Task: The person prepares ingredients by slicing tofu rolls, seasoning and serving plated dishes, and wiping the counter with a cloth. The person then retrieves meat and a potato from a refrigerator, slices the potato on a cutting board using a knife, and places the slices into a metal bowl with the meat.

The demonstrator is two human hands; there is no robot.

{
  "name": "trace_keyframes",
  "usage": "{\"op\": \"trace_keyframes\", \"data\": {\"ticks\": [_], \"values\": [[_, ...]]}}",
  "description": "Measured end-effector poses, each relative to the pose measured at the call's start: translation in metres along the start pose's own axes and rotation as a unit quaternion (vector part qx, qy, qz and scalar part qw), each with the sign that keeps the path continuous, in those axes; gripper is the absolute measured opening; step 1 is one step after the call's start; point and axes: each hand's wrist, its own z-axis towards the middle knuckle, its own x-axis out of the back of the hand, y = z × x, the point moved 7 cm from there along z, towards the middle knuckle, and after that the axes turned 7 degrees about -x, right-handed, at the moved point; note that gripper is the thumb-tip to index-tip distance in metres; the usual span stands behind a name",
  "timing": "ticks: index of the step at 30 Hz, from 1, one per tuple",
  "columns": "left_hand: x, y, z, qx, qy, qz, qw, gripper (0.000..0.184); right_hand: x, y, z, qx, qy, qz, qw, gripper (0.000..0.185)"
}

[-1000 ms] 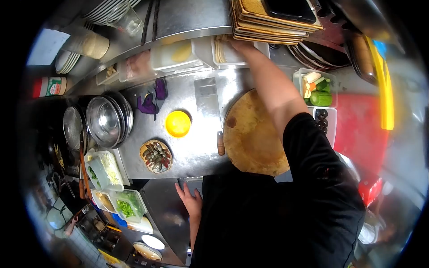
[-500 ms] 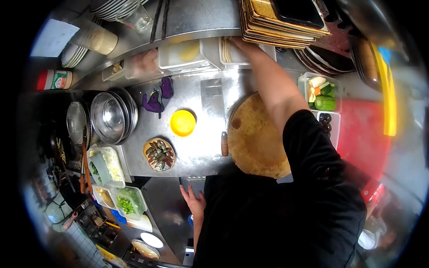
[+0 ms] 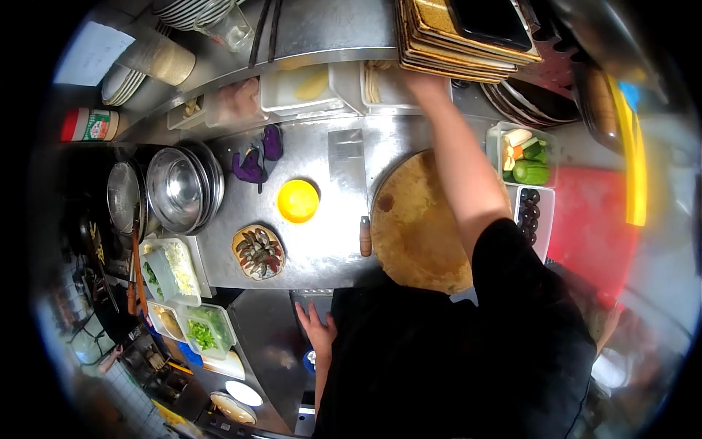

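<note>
1. I see my right hand (image 3: 423, 82) reach over the clear tub (image 3: 397, 109) in the row at the back of the metal table (image 3: 322, 265).
2. Its fingers are hidden under the stack of square plates (image 3: 455, 64), so I can't tell if they are pinching, squeezing or loose.
3. The tub has pale strips (image 3: 373, 82) at its left side, near that hand. A black flat thing (image 3: 491, 23) is on top of the plates.
4. My left hand (image 3: 319, 334) is down low, just past the near edge of the table. Its fingers are spread out and it has nothing in it.
5. My right arm goes over the round wooden board (image 3: 417, 230). The big knife (image 3: 346, 155) lies flat, just left of the board.
6. More to the left are a yellow bowl (image 3: 297, 201), a dish (image 3: 238, 262) of dark bits (image 3: 259, 252), a purple thing (image 3: 250, 167) and a pile of metal bowls (image 3: 175, 192).
7. On the right is a tub of vegetables (image 3: 530, 173), beside a tub of round black things (image 3: 529, 212).
</note>
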Motion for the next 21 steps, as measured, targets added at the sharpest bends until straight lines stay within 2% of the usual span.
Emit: {"op": "trace_keyframes", "data": {"ticks": [2,5,8,11,14,16,17,18,19,20,21], "values": [[-0.004,0.001,0.004,-0.006,-0.016,0.005,1.0,0.059,-0.017,-0.001,-0.015,-0.009,-0.074,-0.064,0.995,0.073],[-0.007,0.008,0.017,-0.035,-0.038,0.023,0.998,0.059,-0.112,0.034,-0.008,0.059,-0.325,-0.185,0.925,0.054],[0.003,0.019,0.023,-0.018,-0.028,0.011,0.999,0.059,-0.101,0.025,-0.006,0.057,-0.358,-0.044,0.931,0.038],[0.004,0.007,0.019,-0.014,-0.008,0.006,1.0,0.059,-0.102,0.021,0.0,-0.015,-0.279,0.093,0.956,0.038],[0.001,0.007,0.017,-0.012,-0.021,0.003,1.0,0.059,-0.115,0.029,0.01,-0.04,-0.231,0.014,0.972,0.052],[0.0,0.012,0.015,-0.012,-0.03,0.014,0.999,0.058,-0.16,0.05,0.02,0.03,-0.157,-0.047,0.986,0.066],[-0.001,0.014,0.015,-0.001,-0.031,0.02,0.999,0.058,-0.164,0.055,0.022,-0.057,-0.284,-0.073,0.954,0.08],[-0.001,0.017,0.017,0.009,-0.034,0.012,0.999,0.057,-0.15,0.047,0.019,-0.051,-0.254,-0.05,0.964,0.084],[-0.002,0.018,0.019,-0.002,-0.03,0.021,0.999,0.056,-0.139,0.04,0.018,-0.024,-0.257,-0.053,0.965,0.081],[-0.002,0.019,0.021,-0.013,-0.027,0.028,0.999,0.056,-0.126,0.033,0.015,-0.004,-0.208,-0.038,0.977,0.074],[-0.001,0.022,0.024,-0.011,-0.024,0.028,0.999,0.056,-0.13,0.037,0.017,-0.015,-0.225,-0.066,0.972,0.069]]}}
